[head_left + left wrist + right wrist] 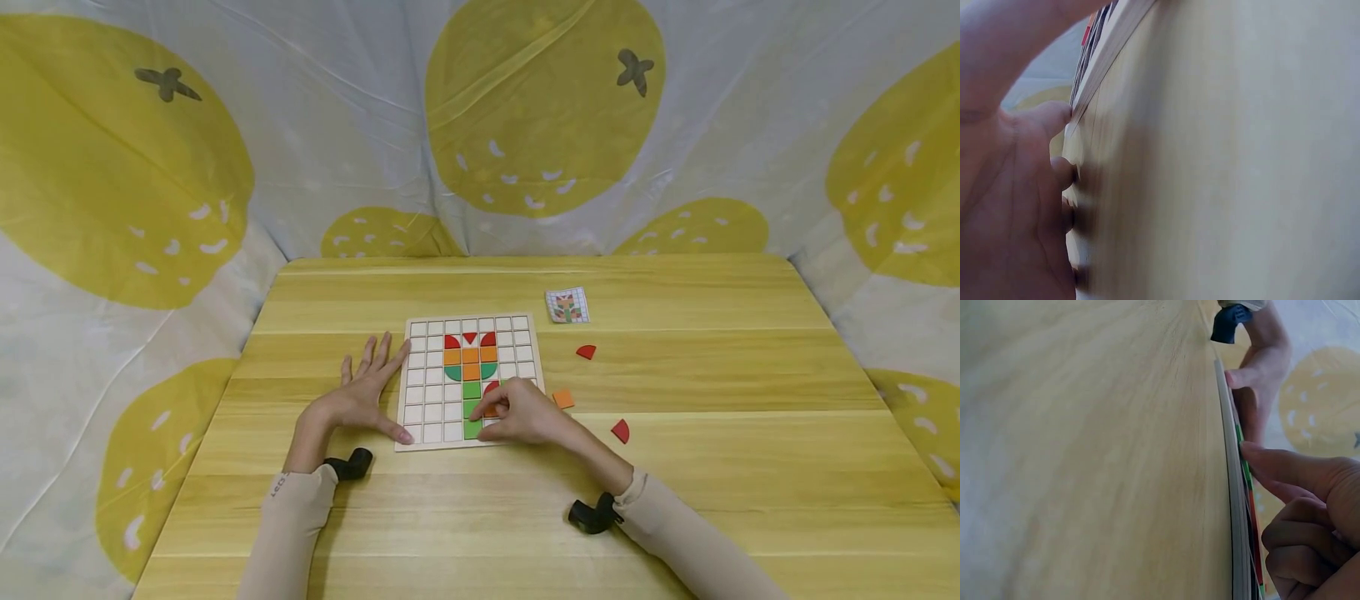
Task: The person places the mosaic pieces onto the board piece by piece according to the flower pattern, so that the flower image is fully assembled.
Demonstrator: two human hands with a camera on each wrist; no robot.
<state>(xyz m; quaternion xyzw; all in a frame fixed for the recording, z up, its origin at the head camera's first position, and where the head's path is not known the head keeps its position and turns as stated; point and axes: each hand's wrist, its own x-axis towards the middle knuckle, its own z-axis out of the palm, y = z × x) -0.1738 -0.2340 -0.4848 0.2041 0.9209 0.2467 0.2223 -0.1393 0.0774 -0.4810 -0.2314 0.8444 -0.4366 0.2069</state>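
A wooden grid board (pixel 434 412) lies on the table, with red, orange and green tiles forming a flower shape. My left hand (pixel 360 402) spreads its fingers at the board's left side; the thumb rests on the near left corner and the index finger touches the left edge. Over the lower middle of the board, my right hand (pixel 525 412) has thumb and index finger at a green square tile (pixel 472 430), seemingly pinching it. Its other fingers curl inward in the right wrist view. Part of the tile pattern is hidden under this hand.
Right of the board lie an orange square tile (pixel 563 399) and two red quarter-circle tiles, one farther back (pixel 587 352) and one nearer (pixel 620 431). A small pattern card (pixel 567 306) lies behind them. Patterned cloth (pixel 375 125) hangs around the wooden table (pixel 697 350).
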